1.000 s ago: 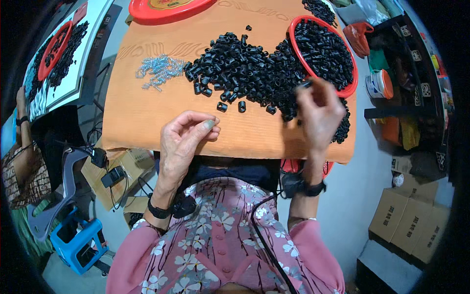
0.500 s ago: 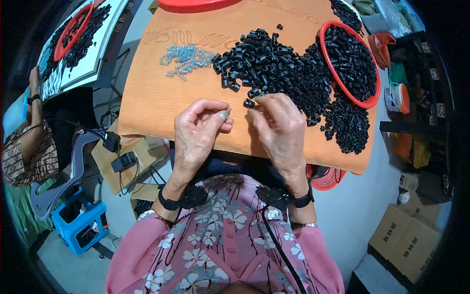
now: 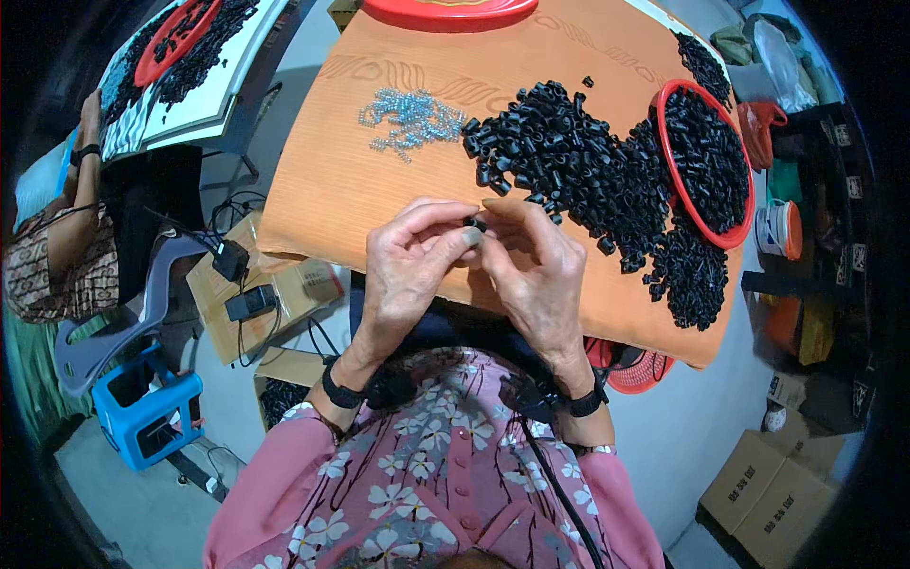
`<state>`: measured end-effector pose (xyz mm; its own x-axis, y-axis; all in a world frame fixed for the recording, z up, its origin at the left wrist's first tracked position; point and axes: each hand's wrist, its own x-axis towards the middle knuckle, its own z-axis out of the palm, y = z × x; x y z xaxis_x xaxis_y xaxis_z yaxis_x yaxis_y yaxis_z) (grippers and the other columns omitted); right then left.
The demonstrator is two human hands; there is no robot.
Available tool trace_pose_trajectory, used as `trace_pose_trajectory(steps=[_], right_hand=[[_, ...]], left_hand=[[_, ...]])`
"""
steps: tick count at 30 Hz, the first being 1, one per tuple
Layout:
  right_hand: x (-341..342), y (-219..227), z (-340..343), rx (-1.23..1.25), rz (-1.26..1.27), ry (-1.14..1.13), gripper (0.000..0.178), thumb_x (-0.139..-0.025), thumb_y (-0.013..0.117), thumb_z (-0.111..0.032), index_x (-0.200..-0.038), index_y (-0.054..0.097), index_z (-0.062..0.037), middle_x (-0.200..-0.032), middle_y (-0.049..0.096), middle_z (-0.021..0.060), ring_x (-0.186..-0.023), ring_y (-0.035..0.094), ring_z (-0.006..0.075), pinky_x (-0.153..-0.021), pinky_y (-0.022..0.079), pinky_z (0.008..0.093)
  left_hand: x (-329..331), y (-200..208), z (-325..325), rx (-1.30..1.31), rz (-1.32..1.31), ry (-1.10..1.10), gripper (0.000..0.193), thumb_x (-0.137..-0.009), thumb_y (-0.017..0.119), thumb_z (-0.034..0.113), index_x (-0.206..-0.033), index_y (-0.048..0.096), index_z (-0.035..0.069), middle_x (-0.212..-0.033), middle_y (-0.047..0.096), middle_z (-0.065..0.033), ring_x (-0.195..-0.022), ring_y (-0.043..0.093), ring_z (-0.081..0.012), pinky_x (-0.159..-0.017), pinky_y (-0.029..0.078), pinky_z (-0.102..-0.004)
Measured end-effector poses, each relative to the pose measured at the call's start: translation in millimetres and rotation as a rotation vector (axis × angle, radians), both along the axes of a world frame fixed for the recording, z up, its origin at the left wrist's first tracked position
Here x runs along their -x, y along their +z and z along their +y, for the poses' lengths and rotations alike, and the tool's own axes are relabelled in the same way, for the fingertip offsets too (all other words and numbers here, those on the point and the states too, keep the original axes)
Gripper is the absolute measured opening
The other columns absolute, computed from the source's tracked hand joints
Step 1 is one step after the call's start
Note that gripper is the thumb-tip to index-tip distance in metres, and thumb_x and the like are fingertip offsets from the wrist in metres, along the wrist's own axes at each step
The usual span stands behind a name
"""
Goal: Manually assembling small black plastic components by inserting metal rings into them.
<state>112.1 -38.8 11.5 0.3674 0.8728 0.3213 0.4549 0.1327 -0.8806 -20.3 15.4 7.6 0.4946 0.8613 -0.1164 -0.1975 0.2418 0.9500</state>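
Observation:
My two hands meet over the near edge of the orange cloth, fingertips almost touching. A small black plastic piece [image 3: 478,225] shows between them, mostly covered by fingers. My right hand [image 3: 538,266] pinches it from the right. Thumb and forefinger of my left hand [image 3: 412,261] are pressed together against its left side; whatever else they hold is hidden. Just beyond my fingers lies a heap of short black plastic tubes [image 3: 559,142]. A small pile of shiny metal springs [image 3: 412,120] sits to its left.
A red-rimmed basket [image 3: 665,142] of black parts stands at the right, beside a pile of smaller black pieces [image 3: 689,280]. Another red tray [image 3: 450,17] is at the far edge. At left, a co-worker's arm [image 3: 81,209] rests by another table; a blue stool [image 3: 147,408] stands below.
My right hand has brought a black piece from the heap's near edge toward my left hand, and the fingertips have come together. The whole view has shifted slightly.

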Motion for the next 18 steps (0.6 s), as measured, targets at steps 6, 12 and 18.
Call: trace_pose_trajectory(steps=[6, 12, 18], right_hand=[[8.3, 2.6, 29.4, 0.065, -0.121, 0.12, 0.015, -0.079, 0.068, -0.004, -0.092, 0.065, 0.003, -0.075, 0.061, 0.0155, -0.061, 0.062, 0.0265, -0.053, 0.048, 0.0351], [28.5, 1.6, 66.7, 0.092, -0.15, 0.188, 0.017, -0.08, 0.068, -0.01, -0.085, 0.062, 0.0051, -0.075, 0.06, 0.0198, -0.075, 0.062, 0.0368, -0.066, 0.048, 0.0437], [39.2, -7.0, 78.6, 0.08, -0.46, -0.022, 0.014, -0.082, 0.066, -0.01, -0.082, 0.059, 0.0022, -0.082, 0.056, 0.0181, -0.078, 0.058, 0.0351, -0.066, 0.047, 0.0445]], left_hand=[[17.5, 3.6, 4.0, 0.039, -0.116, 0.209, 0.022, -0.093, 0.059, -0.001, -0.114, 0.059, -0.008, -0.104, 0.065, -0.012, -0.091, 0.065, -0.0139, -0.083, 0.055, -0.0249], [42.9, -7.2, 17.0, 0.009, -0.031, 0.43, 0.025, -0.091, 0.061, -0.001, -0.115, 0.058, -0.007, -0.1, 0.065, -0.0094, -0.086, 0.064, -0.0121, -0.079, 0.054, -0.0235], [55.8, -7.3, 15.2, 0.002, -0.013, 0.43, 0.025, -0.09, 0.062, 0.0, -0.114, 0.059, -0.005, -0.1, 0.067, -0.0134, -0.083, 0.066, -0.0152, -0.075, 0.056, -0.0276]])
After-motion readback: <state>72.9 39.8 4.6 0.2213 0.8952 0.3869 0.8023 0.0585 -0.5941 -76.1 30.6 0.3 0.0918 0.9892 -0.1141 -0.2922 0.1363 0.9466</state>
